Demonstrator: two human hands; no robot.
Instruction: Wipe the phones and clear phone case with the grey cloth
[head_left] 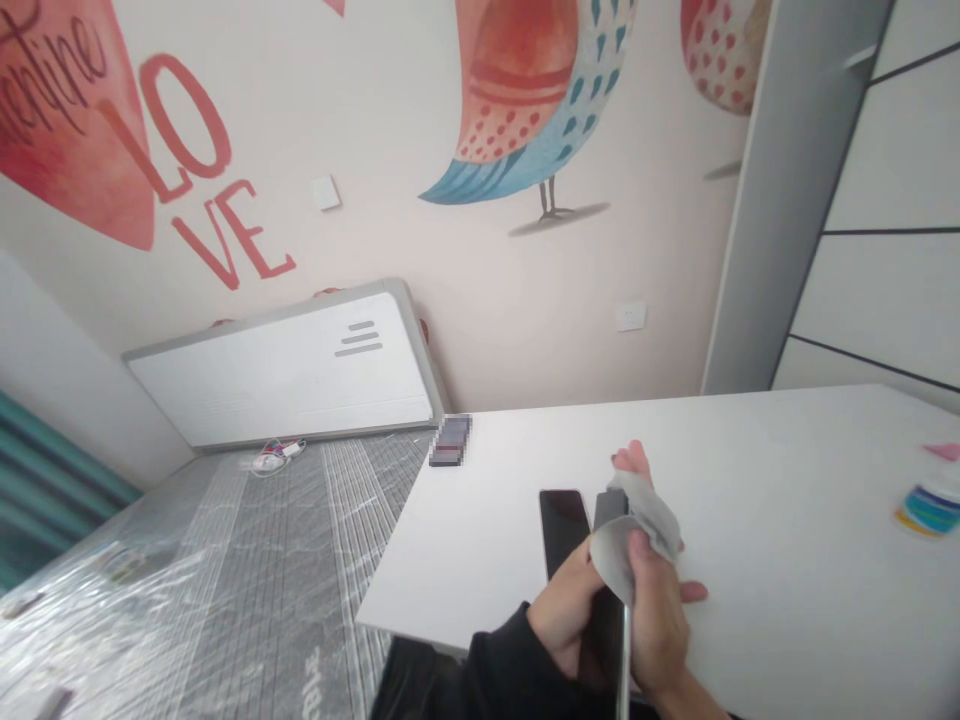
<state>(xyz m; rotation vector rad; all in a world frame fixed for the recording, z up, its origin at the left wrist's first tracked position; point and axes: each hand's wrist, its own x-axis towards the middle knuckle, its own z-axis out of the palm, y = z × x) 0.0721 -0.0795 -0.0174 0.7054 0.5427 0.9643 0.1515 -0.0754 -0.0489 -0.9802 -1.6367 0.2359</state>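
Both hands meet low over the white table (787, 560), the left hand (566, 610) wrapped around a dark phone (609, 600) and the right hand (664, 610) pinching a wipe (637, 530) against it, so wiping looks underway, beside another phone (564, 530).

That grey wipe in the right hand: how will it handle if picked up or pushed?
The grey wipe looks floppy: it drapes and folds over the right hand and the dark phone held by the left hand. Probably very light, since it looks thin. Pushed on the white table, it would likely bunch up rather than slide whole.
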